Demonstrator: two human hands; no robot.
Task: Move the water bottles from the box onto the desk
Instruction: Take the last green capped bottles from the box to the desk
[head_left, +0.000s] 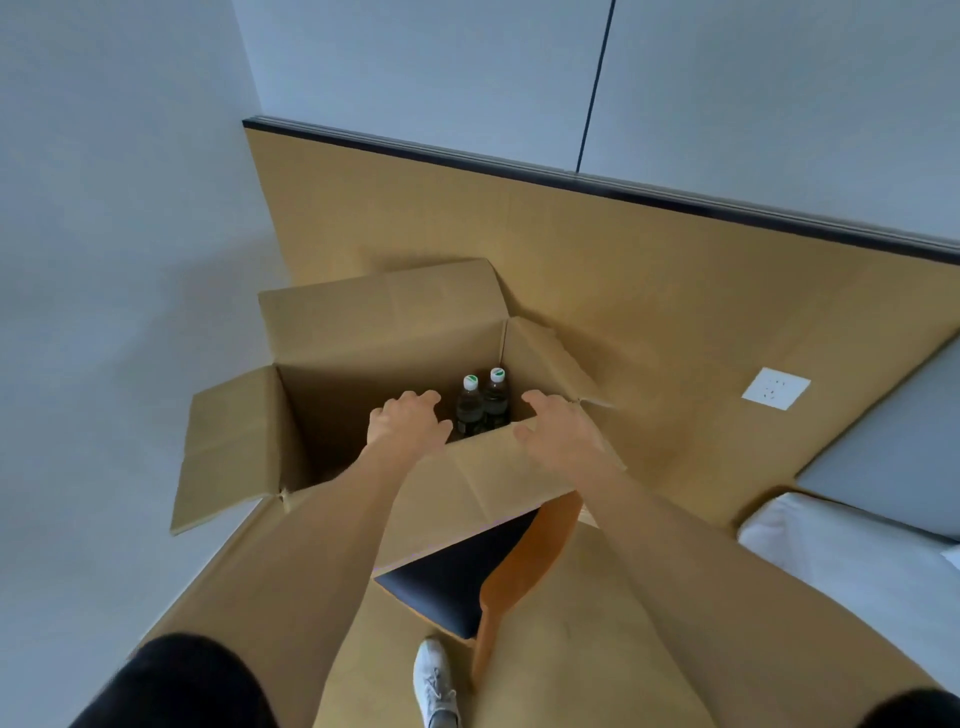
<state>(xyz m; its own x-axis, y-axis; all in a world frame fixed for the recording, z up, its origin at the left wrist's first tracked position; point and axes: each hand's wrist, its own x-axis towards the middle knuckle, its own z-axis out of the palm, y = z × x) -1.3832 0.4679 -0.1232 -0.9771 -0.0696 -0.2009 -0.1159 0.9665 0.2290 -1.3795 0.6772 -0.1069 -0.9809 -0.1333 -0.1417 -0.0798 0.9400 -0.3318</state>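
Two water bottles (482, 402) stand upright in the box's (384, 317) far right corner, none lifted. Left hand (408, 423) and right hand (558, 428) reach over them, spread wide, holding nothing.

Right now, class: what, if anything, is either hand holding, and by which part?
Nothing is held. The left hand and right hand reach over the open box with fingers relaxed, above the two bottles, touching neither.

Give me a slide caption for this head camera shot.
Both open hands, left and right, reach into an open brown cardboard box holding two upright white-capped clear plastic water bottles.
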